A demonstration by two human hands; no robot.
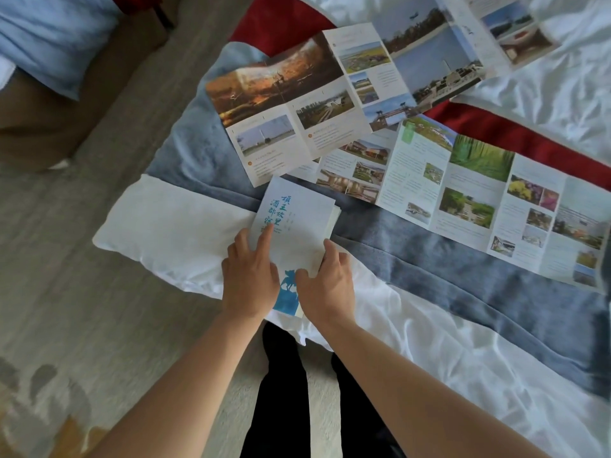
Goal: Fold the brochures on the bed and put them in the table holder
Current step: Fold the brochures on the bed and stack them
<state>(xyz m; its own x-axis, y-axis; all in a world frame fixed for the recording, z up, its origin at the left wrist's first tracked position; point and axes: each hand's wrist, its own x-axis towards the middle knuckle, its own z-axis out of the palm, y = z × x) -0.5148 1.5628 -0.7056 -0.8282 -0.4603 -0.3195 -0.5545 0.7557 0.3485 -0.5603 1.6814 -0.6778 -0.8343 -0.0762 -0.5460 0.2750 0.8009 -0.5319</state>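
A folded brochure (299,219) with a pale cover and blue-green characters lies at the bed's near corner. My left hand (249,276) rests on its left side, index finger stretched flat across the cover. My right hand (327,282) presses on its lower right edge, fingers lying along the fold. Two unfolded brochures lie spread out beyond it: one with a sunset photo (330,90) and one with green landscape photos (479,200). No table holder is in view.
The bed has white sheets (463,342), a blue-grey runner (446,259) and a red band (515,130). A brown seat with a light blue cushion (53,38) stands at the upper left. Grey carpet (99,309) lies to the left; my dark-trousered legs stand against the bed.
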